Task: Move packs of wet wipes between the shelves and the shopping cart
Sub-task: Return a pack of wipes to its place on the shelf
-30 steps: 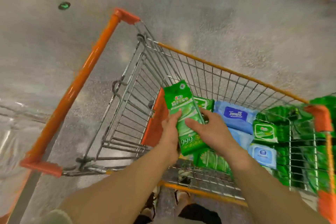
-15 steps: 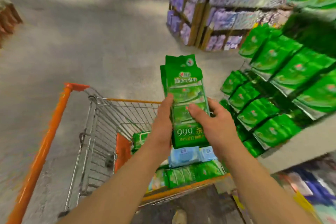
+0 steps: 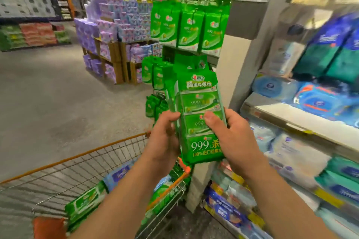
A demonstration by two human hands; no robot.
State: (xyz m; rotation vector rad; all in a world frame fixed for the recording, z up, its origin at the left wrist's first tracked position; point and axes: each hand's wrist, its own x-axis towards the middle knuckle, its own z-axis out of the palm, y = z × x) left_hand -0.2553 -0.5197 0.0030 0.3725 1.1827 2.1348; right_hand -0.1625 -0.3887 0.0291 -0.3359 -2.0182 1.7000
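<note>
Both hands, left hand (image 3: 165, 141) and right hand (image 3: 231, 137), grip the green wipes pack (image 3: 200, 122) upright by its sides; the hanging display (image 3: 186, 27) lies ahead and above, the cart (image 3: 108, 151) below.

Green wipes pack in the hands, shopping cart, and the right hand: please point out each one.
Green wipes pack (image 3: 198, 103), head view, on its front upper panel.
Shopping cart (image 3: 108, 144), head view, on its orange top rim.
Right hand (image 3: 233, 137), head view, on the back of the hand.
</note>
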